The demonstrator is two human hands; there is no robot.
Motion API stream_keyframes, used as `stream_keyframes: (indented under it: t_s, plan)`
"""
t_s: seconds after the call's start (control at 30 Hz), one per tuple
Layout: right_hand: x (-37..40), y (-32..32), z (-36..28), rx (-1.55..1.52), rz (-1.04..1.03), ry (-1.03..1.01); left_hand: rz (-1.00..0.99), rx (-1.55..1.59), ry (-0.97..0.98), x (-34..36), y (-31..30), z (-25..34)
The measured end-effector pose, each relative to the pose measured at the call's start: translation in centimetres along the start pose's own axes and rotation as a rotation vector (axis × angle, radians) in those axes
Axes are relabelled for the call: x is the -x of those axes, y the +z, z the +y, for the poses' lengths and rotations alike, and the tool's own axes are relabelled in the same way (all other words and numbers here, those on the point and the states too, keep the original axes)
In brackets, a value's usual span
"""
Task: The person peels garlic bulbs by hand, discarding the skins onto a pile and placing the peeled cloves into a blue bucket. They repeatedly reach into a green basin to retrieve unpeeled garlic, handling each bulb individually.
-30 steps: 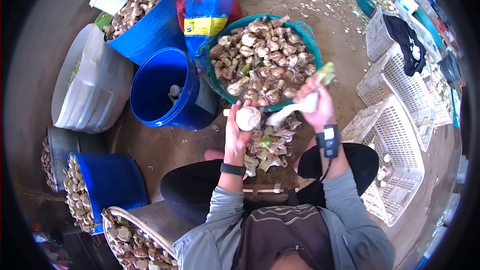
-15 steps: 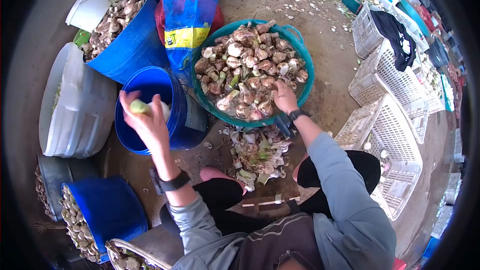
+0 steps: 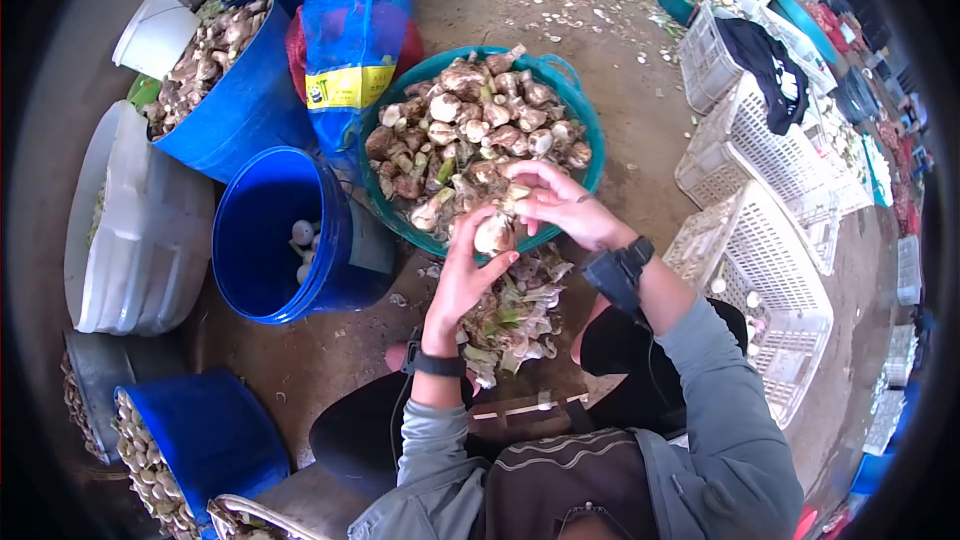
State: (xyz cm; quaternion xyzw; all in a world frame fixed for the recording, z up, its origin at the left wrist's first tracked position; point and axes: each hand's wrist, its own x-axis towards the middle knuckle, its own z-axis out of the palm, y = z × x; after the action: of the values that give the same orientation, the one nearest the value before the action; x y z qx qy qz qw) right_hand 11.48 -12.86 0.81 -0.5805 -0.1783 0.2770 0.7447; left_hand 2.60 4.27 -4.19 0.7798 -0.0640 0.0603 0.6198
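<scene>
A garlic bulb (image 3: 495,236) with brownish skin is held over the near rim of a green basin (image 3: 590,130). My left hand (image 3: 463,275) wraps its fingers round the bulb from the left. The fingers of my right hand (image 3: 565,205) pinch its stem end. More unpeeled garlic (image 3: 470,120) is heaped in the basin. To the left stands a blue bucket (image 3: 232,265) with a few white peeled bulbs (image 3: 304,235) inside. Peeled skins and leaves (image 3: 515,315) lie on the floor below my hands.
White plastic crates (image 3: 760,280) line the right side, one with a dark garment (image 3: 765,65) over it. Blue tubs of garlic (image 3: 235,90) stand at the upper left and lower left. A blue mesh bag (image 3: 350,30) is behind the basin.
My left hand has moved from above the blue bucket to the basin's near edge and now holds a bulb. The pale bulb near it then is gone from it. My right hand has lifted to the bulb.
</scene>
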Motion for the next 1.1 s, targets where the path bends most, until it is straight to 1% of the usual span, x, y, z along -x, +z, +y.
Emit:
stream_keyframes:
  t_s: [0.03,0.07,0.1,0.13,0.17,0.23,0.3,0.37,0.4,0.47,0.5,0.53,0.6,0.63,0.67,0.73,0.77,0.83,0.87,0.93,0.97,1.03,1.07,1.1]
  plan:
    - [1.1,0.5,0.1,0.134,-0.007,0.048,0.047,0.045,-0.007,0.3,0.3,1.1]
    - [2.0,0.8,0.5,0.268,-0.012,0.091,0.123,0.168,-0.053,0.7,0.9,3.0]
    - [2.8,0.9,1.3,0.287,-0.045,0.16,0.164,-0.033,0.007,1.0,1.3,4.2]
    - [3.5,1.4,2.3,0.364,0.02,-0.069,0.209,-0.232,0.066,1.3,1.7,5.2]
    - [4.3,1.8,1.9,0.252,0.007,-0.017,0.254,-0.344,0.095,1.8,2.3,6.2]
    - [5.3,2.1,2.0,0.071,0.012,0.048,0.284,-0.384,0.137,2.7,3.0,7.2]
    - [6.2,2.1,1.8,0.103,0.013,0.036,0.28,-0.401,0.149,3.5,3.9,7.8]
    - [7.1,2.2,1.2,0.223,0.045,-0.007,0.324,-0.577,0.189,4.0,4.9,7.8]
    - [7.5,2.1,1.6,0.225,0.046,-0.014,0.325,-0.579,0.197,4.3,5.3,7.8]
    - [8.0,1.9,2.4,0.808,0.198,-0.207,0.303,-0.712,0.233,4.6,6.0,7.7]
    - [8.1,1.9,2.5,0.727,0.218,-0.217,0.299,-0.692,0.251,4.6,6.2,7.8]
    - [8.2,1.9,2.5,0.724,0.221,-0.22,0.297,-0.696,0.254,4.5,6.3,7.8]
    - [8.6,2.1,3.0,0.039,0.22,-0.066,0.232,-0.517,0.222,4.3,5.7,7.8]
    - [8.3,2.0,4.2,-0.018,0.243,-0.093,0.178,-0.446,0.227,3.8,5.3,7.2]
    - [8.3,1.8,4.8,-0.025,0.241,-0.091,0.131,-0.295,0.201,3.5,5.0,6.8]
    - [8.2,1.4,5.6,0.087,0.289,-0.041,0.078,0.108,-0.016,3.6,5.1,4.5]
    - [8.3,1.5,5.3,0.077,0.291,-0.041,0.073,0.099,-0.02,3.6,5.5,5.0]
    - [8.4,1.9,4.6,-0.217,0.205,0.029,0.316,0.346,-0.11,3.8,6.9,6.1]
    - [8.5,2.1,3.9,-0.231,0.212,0.028,0.354,0.389,-0.036,3.8,7.3,5.1]
    - [8.3,2.0,2.5,-0.107,0.077,0.055,0.423,0.165,0.028,4.1,7.9,4.6]
    - [8.2,1.6,3.0,-0.026,0.044,0.116,0.408,0.157,0.019,4.1,7.8,4.5]
    - [8.4,1.8,4.0,-0.032,0.101,0.121,0.482,0.204,0.022,3.6,7.7,4.3]
    - [8.2,1.9,4.2,-0.024,0.148,0.124,0.477,0.2,0.02,3.3,7.7,4.2]
    - [7.8,2.3,5.0,0.154,0.262,0.045,0.477,0.254,-0.003,3.2,7.7,4.1]
